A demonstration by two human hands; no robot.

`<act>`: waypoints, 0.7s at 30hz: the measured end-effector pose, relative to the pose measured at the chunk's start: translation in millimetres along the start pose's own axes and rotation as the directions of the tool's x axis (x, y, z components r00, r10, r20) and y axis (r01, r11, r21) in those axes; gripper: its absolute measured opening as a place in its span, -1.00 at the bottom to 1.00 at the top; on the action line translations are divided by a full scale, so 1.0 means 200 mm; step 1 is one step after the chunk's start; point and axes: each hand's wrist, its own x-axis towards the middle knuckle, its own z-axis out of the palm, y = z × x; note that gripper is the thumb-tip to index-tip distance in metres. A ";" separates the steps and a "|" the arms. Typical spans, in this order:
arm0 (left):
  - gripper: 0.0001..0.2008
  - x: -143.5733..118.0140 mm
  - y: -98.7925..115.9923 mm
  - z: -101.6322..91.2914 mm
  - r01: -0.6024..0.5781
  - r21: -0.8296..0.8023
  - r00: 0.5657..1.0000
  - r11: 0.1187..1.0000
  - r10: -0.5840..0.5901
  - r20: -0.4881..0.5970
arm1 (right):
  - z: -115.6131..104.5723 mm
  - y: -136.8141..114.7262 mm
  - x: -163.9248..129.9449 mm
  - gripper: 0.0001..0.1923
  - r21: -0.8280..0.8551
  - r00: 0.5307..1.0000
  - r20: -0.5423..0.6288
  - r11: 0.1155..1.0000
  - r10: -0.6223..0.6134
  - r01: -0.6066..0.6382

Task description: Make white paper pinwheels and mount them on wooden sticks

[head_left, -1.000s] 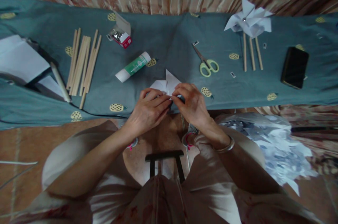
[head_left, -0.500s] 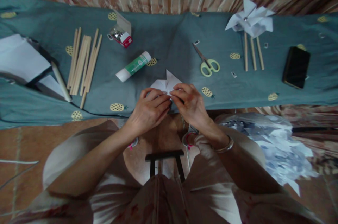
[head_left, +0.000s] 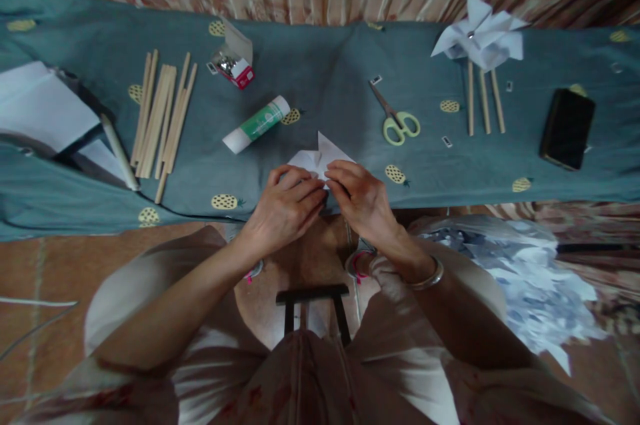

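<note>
A white paper pinwheel (head_left: pixel 334 150) with folded, pointed blades is held between my two hands at the table's near edge. My left hand (head_left: pixel 287 206) pinches it from the left, fingers bent over its near side. From the right, my right hand (head_left: pixel 361 198) grips it with thumb and fingers close to its middle. The fingertips of both hands nearly meet there and hide the pinwheel's near part. Beyond my left hand lies a green and white glue stick (head_left: pixel 257 125). Scissors with light green handles (head_left: pixel 400 126) rest beyond my right hand.
Wooden sticks (head_left: pixel 159 121) lie left, beside white paper sheets (head_left: pixel 45 105). An open small box of metal pins (head_left: pixel 235 65) stands behind the glue. Finished pinwheels on sticks (head_left: pixel 477 35) and a black phone (head_left: pixel 567 128) lie right. A bag of paper scraps (head_left: pixel 535 285) sits on the floor.
The whole view has shifted slightly, so the table's things appear a little further right. Both hands keep their hold on the paper pinwheel, with hardly any finger movement.
</note>
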 end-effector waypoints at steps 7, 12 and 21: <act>-0.83 0.00 0.00 0.01 -0.018 0.007 0.999 1.000 0.019 -0.036 | -0.01 0.00 -0.01 -0.72 -0.060 0.997 0.025 0.996 -0.071 0.072; -0.83 0.00 0.00 0.01 -0.016 0.005 1.000 1.000 0.016 -0.027 | 0.00 -0.01 -0.01 -0.72 -0.130 0.991 0.021 0.982 -0.134 0.135; -0.83 0.00 0.00 0.00 -0.009 0.015 1.000 1.000 0.009 -0.008 | 0.00 0.00 0.00 -0.72 -0.224 0.978 0.065 0.952 -0.199 0.209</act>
